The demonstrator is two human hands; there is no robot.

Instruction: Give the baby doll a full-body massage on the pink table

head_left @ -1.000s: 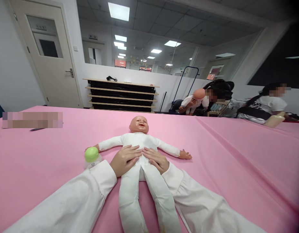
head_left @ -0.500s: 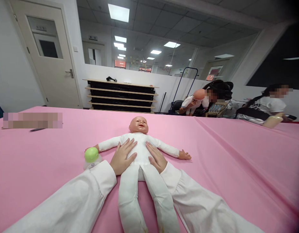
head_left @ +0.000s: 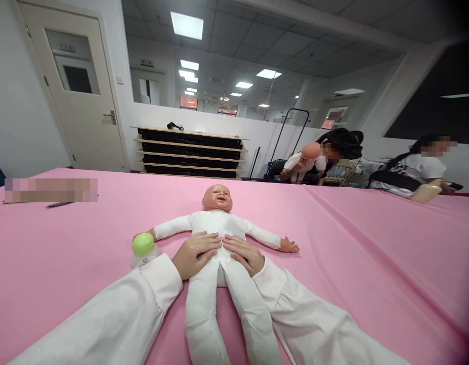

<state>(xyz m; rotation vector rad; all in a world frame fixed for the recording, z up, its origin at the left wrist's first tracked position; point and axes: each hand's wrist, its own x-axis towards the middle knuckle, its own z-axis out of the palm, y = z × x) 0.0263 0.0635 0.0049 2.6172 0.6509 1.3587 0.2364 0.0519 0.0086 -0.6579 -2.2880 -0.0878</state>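
A baby doll (head_left: 207, 222) in a white cloth suit lies on its back, its head at the far end, arms spread and legs toward me. My left hand (head_left: 198, 253) rests flat on the left side of its belly, fingers stretched out toward the middle. From the other side, my right hand (head_left: 245, 252) lies flat on the belly too, its fingertips almost meeting those of my left. Neither hand grips anything. Beside the doll's hand on the left stands a small bottle with a green cap (head_left: 143, 245), partly behind my left sleeve.
A pink cloth (head_left: 352, 263) with folds on the right covers the table. A blurred-out item (head_left: 50, 190) lies at the far left. Behind the table are a low shelf stack (head_left: 190, 152), a person holding another doll (head_left: 311, 150), and a second person (head_left: 428, 162) at the right.
Both hands have slid in from the sides of the doll's chest and slightly down to the middle of its belly. Their fingers now point inward.
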